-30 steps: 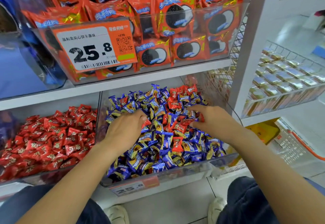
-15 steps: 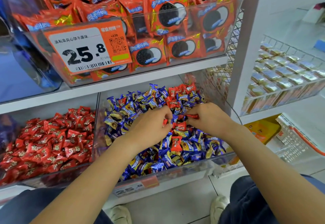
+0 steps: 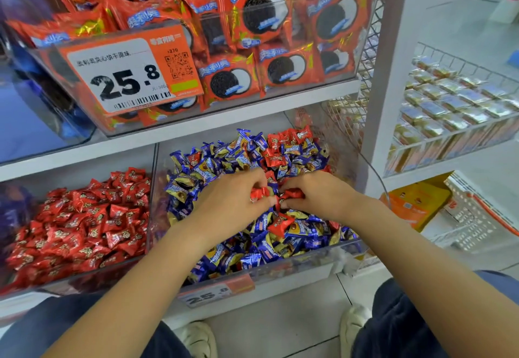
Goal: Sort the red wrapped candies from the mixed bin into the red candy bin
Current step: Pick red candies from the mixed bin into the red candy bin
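Observation:
The mixed bin (image 3: pixel 295 269) is a clear box on the lower shelf, heaped with blue wrapped candies and a few red ones. Both hands meet over its middle. My left hand (image 3: pixel 233 203) pinches red wrapped candies (image 3: pixel 259 192) in its fingertips. My right hand (image 3: pixel 317 193) grips another red wrapped candy (image 3: pixel 293 193) just beside them. One loose red candy (image 3: pixel 280 224) lies below the hands, and more red candies (image 3: pixel 283 140) sit at the bin's back. The red candy bin (image 3: pixel 70 282) stands to the left, full of red candies.
Above, a clear bin of orange cookie packs (image 3: pixel 252 48) with a 25.8 price tag (image 3: pixel 126 74) overhangs the lower shelf. A white upright post (image 3: pixel 393 63) and a wire rack of gold packets (image 3: pixel 455 110) stand at the right. My knees and shoes are below.
My two hands have come together at the middle of the mixed bin, each now pinching red candy; a second ago they were apart, spread over the pile.

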Demonstrator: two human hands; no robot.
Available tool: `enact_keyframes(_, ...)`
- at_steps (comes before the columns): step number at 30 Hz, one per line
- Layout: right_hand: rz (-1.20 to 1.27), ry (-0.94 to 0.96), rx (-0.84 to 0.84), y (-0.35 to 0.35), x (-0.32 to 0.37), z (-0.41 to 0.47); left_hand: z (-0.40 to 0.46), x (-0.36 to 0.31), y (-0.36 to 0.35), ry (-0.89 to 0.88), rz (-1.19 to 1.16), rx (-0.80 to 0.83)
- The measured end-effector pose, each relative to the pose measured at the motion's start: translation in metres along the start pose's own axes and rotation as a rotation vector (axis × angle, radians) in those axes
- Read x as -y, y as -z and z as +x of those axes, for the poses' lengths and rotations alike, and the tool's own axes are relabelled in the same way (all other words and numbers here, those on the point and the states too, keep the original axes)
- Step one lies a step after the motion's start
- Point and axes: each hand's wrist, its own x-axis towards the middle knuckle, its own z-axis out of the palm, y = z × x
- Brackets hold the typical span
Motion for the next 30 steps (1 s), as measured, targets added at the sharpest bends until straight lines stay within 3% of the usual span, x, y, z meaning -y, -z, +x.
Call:
enact_keyframes(5,0.014,0.022,-0.019,0.004,0.006,-0.005,-0.01,-0.025,-0.023,-0.042,0.156,0.177)
enact_keyframes(10,0.115,-0.126,-0.084,0.037,-0.002,-0.021,-0.009,-0.019,-0.032,-0.026,0.173,0.098)
enact_keyframes(13,0.027,-0.139,0.058,0.05,-0.003,-0.037,-0.012,-0.011,-0.03,-0.006,0.112,0.064)
enact_keyframes(18,-0.233,-0.266,0.463,0.039,0.004,-0.051,-0.016,-0.005,-0.027,0.009,0.101,0.014)
enact_keyframes(24,-0.259,-0.257,0.598,0.025,0.003,-0.042,-0.015,-0.003,-0.022,0.009,0.103,0.003)
enact_keyframes(30,-0.131,-0.253,0.56,0.024,0.003,-0.036,-0.019,0.003,-0.017,0.046,0.069,-0.022)
